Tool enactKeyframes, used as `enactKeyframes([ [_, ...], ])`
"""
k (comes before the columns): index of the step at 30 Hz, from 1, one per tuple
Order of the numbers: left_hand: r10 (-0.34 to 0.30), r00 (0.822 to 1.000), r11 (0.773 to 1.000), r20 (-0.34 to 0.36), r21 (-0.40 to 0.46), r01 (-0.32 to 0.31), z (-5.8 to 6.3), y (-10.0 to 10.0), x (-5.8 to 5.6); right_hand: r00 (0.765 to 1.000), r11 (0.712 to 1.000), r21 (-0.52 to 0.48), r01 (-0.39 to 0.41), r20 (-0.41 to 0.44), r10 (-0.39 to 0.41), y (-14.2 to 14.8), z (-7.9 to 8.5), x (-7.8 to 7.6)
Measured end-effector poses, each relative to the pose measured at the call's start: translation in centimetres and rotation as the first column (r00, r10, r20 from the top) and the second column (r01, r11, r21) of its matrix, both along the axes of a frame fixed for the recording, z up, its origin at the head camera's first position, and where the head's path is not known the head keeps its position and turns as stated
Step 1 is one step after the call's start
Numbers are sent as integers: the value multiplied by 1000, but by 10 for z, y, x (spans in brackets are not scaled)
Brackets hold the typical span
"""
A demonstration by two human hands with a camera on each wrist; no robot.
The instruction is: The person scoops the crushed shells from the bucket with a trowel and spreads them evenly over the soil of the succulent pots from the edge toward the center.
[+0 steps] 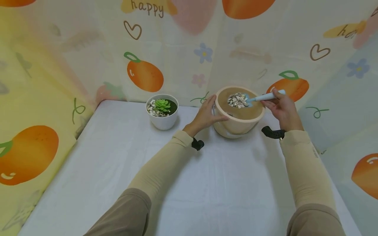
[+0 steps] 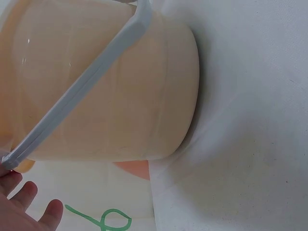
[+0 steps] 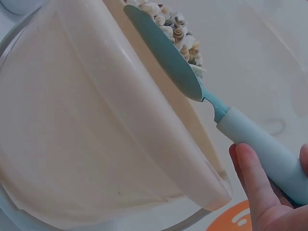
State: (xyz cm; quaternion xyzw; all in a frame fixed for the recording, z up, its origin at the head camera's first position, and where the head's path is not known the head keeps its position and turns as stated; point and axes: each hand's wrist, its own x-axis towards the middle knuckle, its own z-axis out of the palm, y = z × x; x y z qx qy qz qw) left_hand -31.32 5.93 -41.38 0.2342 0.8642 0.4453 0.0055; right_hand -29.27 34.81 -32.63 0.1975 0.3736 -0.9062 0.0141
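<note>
My right hand point(image 1: 284, 109) grips the pale handle of a small blue hand trowel point(image 1: 267, 96). A heap of small shells point(image 1: 237, 100) fills its scoop, raised over the mouth of a beige bucket point(image 1: 236, 124). In the right wrist view the trowel point(image 3: 166, 55) is just above the bucket's rim point(image 3: 130, 96), and spiral shells point(image 3: 178, 33) show on it. My left hand point(image 1: 205, 115) rests against the bucket's left side, thumb along the front rim and fingers spread. In the left wrist view its fingertips point(image 2: 30, 190) are by the hinge of the grey bucket handle point(image 2: 79, 89).
Left of the bucket stands a white pot point(image 1: 163, 122) holding a green succulent point(image 1: 162, 105), with pale pebbles or shells on one side and dark soil on the other. A white cloth point(image 1: 212, 183) covers the table. Printed curtains point(image 1: 183, 59) hang close behind and at both sides.
</note>
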Motion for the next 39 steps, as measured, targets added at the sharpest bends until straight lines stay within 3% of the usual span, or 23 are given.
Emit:
enactKeyframes([
  [11,12,999,1000,-35,-23,-13,-2,-4,1,1000,1000,5,9,-23,-9,-7,0,1],
  [17,28,1000,1000,-14,-7,-28,-1,-7,2,999,1000,9,16,-41,-15,-10,1,2],
  [31,21,1000,1000,18,-3,-21,6,-30,4,997,1000,6,15,-74,-15,-24,5,5],
  [39,24,1000,1000,-20,3,-24,15,-43,5,996,1000,0,26,-84,-26,-35,12,6],
])
